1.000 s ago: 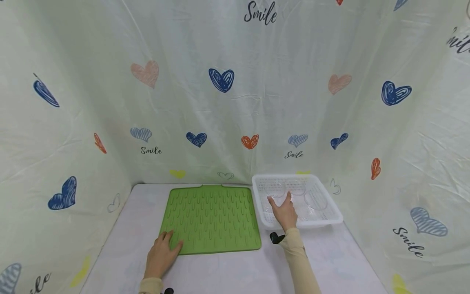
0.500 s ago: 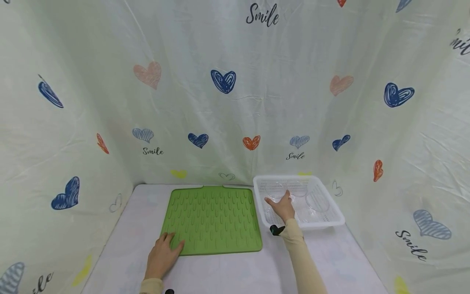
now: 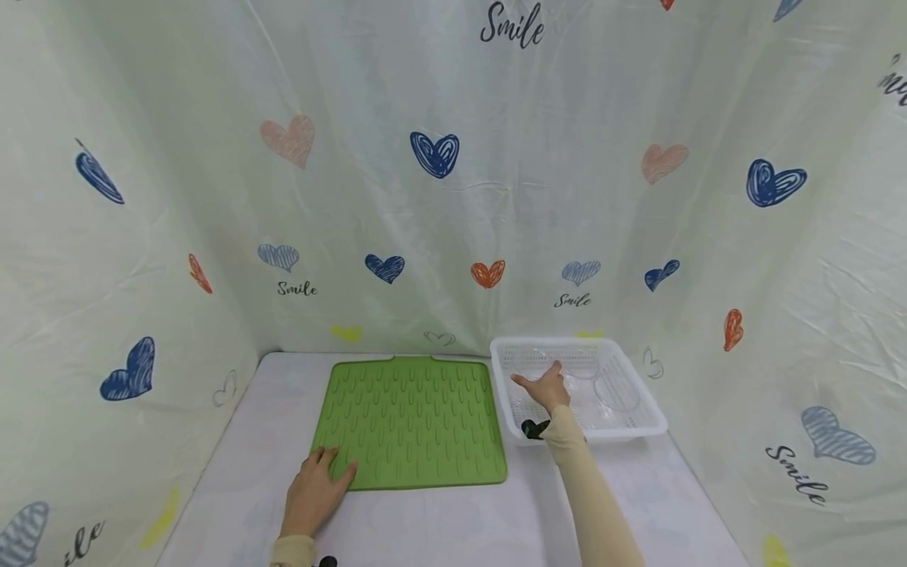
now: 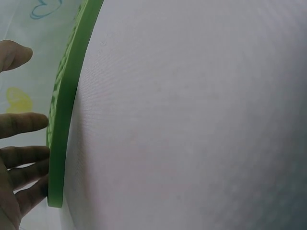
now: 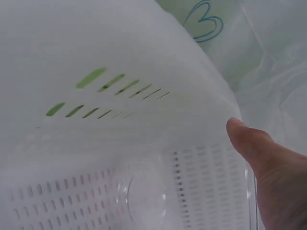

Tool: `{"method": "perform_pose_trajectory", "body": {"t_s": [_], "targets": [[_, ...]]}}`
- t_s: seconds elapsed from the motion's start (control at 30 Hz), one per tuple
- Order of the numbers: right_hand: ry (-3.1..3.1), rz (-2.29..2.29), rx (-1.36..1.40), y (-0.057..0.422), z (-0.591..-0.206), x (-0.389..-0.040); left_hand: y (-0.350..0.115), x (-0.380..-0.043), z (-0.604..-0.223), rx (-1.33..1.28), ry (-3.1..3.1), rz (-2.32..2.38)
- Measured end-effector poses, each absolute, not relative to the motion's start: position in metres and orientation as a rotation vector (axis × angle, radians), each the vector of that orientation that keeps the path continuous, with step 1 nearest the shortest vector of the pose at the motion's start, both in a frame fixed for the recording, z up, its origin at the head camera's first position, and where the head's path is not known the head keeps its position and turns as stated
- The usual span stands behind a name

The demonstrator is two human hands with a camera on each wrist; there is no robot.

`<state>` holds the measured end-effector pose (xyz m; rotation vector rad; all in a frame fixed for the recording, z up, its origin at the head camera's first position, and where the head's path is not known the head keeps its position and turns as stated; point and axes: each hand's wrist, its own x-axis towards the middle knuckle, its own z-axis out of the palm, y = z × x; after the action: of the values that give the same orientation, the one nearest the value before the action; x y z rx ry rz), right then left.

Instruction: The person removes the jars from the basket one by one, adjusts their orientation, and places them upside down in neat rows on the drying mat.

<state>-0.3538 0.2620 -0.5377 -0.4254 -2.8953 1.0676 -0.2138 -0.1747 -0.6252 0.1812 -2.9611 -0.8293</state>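
Note:
In the head view my left hand [image 3: 315, 494] rests at the near left corner of a green ridged mat [image 3: 411, 421]. The left wrist view shows its straight fingers [image 4: 26, 155] against the edge of the mat. My right hand [image 3: 549, 388] reaches into a white slotted plastic basket [image 3: 623, 434], thumb and index finger spread wide. Clear round vessels lie in the basket, one [image 3: 616, 390] at the right. In the right wrist view the thumb [image 5: 256, 143] is straight, with a clear edge right below it; the other fingers are hidden. I cannot tell whether the hand grips that vessel.
A pale cloth covers the table [image 3: 439, 528]. Behind and at both sides hangs a curtain [image 3: 496, 157] printed with hearts and "Smile". The basket stands at the back right, close beside the mat and near the curtain.
My right hand has moved a little farther forward into the basket, over the left clear vessel. The left hand has stayed at the mat's corner.

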Motion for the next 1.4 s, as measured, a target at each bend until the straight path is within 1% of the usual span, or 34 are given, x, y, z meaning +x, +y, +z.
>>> {"method": "perform_pose_trajectory", "body": {"t_s": [0.23,0.67,0.9,1.17,1.4], "targets": [[-2.84,1.16,-0.453,0.262,-0.543,-0.363,-0.174,-0.213,-0.625,0.157,-2.917,-0.833],[-2.722,1.39,-0.435,0.261,-0.546,-0.364,-0.175,-0.213,-0.626,0.162,-2.912,-0.823],[-2.696,1.383,-0.437,0.262,-0.549,-0.363,-0.174,-0.211,-0.624,0.167,-2.93,-0.82],[-2.591,1.377,-0.37,0.26,-0.539,-0.354,-0.175,-0.213,-0.627,0.157,-2.909,-0.798],[-2.462,1.362,-0.321,0.26,-0.529,-0.337,-0.176,-0.213,-0.626,0.143,-2.919,-0.813]]}}
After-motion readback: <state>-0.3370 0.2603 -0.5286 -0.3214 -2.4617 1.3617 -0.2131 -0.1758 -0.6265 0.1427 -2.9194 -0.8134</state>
